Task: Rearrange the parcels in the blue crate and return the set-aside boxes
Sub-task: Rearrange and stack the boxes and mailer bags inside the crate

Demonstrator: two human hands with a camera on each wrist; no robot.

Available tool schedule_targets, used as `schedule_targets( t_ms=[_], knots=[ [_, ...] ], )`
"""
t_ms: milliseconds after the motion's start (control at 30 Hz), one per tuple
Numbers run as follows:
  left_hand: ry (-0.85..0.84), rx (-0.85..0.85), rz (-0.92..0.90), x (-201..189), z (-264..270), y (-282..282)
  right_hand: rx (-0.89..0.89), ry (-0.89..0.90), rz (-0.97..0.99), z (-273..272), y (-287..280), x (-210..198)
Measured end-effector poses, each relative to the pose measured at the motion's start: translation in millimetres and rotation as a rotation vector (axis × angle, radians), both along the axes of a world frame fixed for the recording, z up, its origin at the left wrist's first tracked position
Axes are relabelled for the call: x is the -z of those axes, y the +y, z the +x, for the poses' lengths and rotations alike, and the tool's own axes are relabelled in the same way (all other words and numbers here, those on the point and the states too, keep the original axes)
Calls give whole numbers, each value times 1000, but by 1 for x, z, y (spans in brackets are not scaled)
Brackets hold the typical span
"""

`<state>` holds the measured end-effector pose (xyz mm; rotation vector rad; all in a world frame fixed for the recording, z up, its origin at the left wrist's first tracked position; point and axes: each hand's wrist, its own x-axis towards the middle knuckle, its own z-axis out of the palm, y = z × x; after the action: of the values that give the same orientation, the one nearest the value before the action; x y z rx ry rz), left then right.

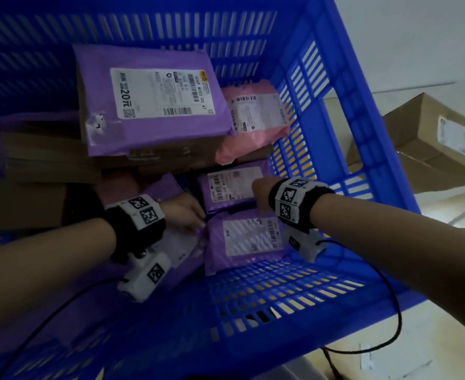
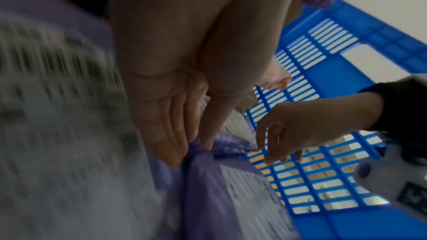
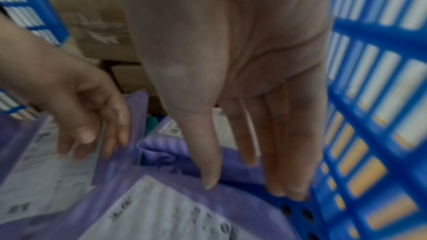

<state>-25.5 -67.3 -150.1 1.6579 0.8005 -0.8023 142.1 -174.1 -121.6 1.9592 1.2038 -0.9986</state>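
The blue crate point(image 1: 267, 297) fills the head view, with its slotted near wall closest to the person. Just inside that wall, toward the near right corner, a small purple parcel point(image 1: 242, 242) lies label up. The left hand point(image 1: 184, 212) is at this parcel's left edge, fingers loosely bent and the tips touching the purple wrap. It is relaxed and grasps nothing that the views show. Beneath the left wrist lies another purple parcel point(image 1: 180, 256) with a white label, which is blurred.

The right hand point(image 1: 260, 193) hangs over the small parcel's far right corner, close to the crate's right wall. Its fingers are nearly straight and point down, released and holding nothing. Just beyond, a second small purple parcel point(image 1: 226, 187) lies label up, touching the first along their shared edge.

Farther in, a pink parcel point(image 1: 253, 119) leans against the right wall. To its left, near the far wall, a large purple parcel point(image 1: 149, 100) rests tilted on top of a cardboard box point(image 1: 171, 157). More cardboard boxes point(image 1: 50, 160) are stacked along the left side, in shadow. Outside the crate, past its right wall, lies a labelled brown box point(image 1: 431, 144).
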Motion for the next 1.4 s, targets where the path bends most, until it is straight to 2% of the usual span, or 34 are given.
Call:
schedule_targets(
  t_ms=[100, 167, 300, 400, 500, 600, 700, 867, 1033, 1133, 1200, 1267, 1333, 1400],
  knots=[
    [-25, 74, 208, -15, -13, 31, -135, 181, 73, -23, 19, -40],
    [-30, 153, 353, -25, -20, 46, -189, 345, 104, -38, 26, -38],
    [22, 284, 584, -35, -32, 57, -396, 444, -82, -56, 35, -15],
    [71, 364, 734, -30, -39, 62, -417, 473, -210, -62, 37, -4],
    [80, 458, 714, -20, -44, 62, -434, 466, -245, -63, 32, 8],
    [-11, 397, 589, -5, -43, 60, -428, 431, -191, -62, 25, 20],
    [-86, 350, 511, -4, -36, 57, -276, 472, -81, -54, 21, 18],
    [-86, 272, 470, -23, -37, 81, 62, 426, 206, -24, 26, 5],
    [-65, 93, 374, -55, -53, 98, 418, 423, 426, 2, 33, -28],
    [-17, 25, 459, -71, -68, 108, 575, 343, 666, 11, 36, -51],
    [73, -93, 514, -83, -80, 114, 713, 290, 865, 13, 42, -66],
    [95, -193, 608, -99, -88, 121, 903, 363, 1043, 11, 53, -81],
    [-43, -406, 771, -112, -91, 126, 1035, 450, 1151, 8, 67, -95],
    [-299, -660, 810, -123, -85, 127, 1065, 461, 1172, 2, 79, -105]
  ],
)
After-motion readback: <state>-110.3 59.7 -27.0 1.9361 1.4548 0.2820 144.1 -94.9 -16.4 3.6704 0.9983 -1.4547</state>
